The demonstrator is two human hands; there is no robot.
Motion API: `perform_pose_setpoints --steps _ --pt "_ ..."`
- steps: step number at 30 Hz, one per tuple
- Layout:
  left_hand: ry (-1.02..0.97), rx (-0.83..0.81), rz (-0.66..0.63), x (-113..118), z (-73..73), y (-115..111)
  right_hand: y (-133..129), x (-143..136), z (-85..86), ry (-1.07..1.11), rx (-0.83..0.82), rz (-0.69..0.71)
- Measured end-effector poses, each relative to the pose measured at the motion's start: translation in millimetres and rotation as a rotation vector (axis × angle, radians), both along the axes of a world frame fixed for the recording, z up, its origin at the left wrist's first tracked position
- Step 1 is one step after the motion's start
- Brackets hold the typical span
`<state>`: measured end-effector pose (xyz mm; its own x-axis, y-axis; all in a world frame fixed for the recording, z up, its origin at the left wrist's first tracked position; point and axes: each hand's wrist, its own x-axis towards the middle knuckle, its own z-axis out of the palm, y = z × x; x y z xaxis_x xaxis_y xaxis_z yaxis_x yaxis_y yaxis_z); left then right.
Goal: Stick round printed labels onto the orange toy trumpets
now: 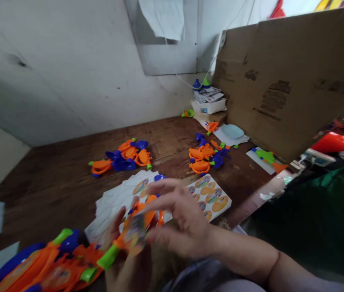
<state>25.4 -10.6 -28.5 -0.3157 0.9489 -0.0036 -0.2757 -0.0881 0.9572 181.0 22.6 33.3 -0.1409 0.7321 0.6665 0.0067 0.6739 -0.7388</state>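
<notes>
My left hand is closed around an orange plastic toy with a lime-green tubular end. In front of the toy is an oval printed sticker, blurred by motion. The thumb and fingers of my right hand pinch its right edge. Whether the sticker touches the toy I cannot tell. Behind my right hand lies a sticker sheet with orange and multicoloured ovals. Fanned white sheets lie beyond my left hand, partly covered by my hands.
Similar toys lie in a near-left pile, a middle cluster and a right cluster. A cardboard sheet stands along the right side. A pale blue dish and a paper stack are at the back right.
</notes>
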Motion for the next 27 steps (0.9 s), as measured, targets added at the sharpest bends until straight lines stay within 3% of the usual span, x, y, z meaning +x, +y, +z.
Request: perform_pose_setpoints --steps 4,7,17,27 --pt "-0.15 0.049 -0.044 11 11.2 -2 4 10 2.5 0.277 -0.417 0.028" --pt "-0.105 0.159 -0.14 12 14.8 -1 2 7 -0.6 0.291 -0.521 0.036" --pt "0.078 0.308 -0.168 10 16.3 -7 -11 -15 -8.9 0.348 -0.401 -0.127" --pt "0.055 0.255 -0.129 12 19.2 -7 -15 -24 -15.8 0.304 -0.338 -0.156"
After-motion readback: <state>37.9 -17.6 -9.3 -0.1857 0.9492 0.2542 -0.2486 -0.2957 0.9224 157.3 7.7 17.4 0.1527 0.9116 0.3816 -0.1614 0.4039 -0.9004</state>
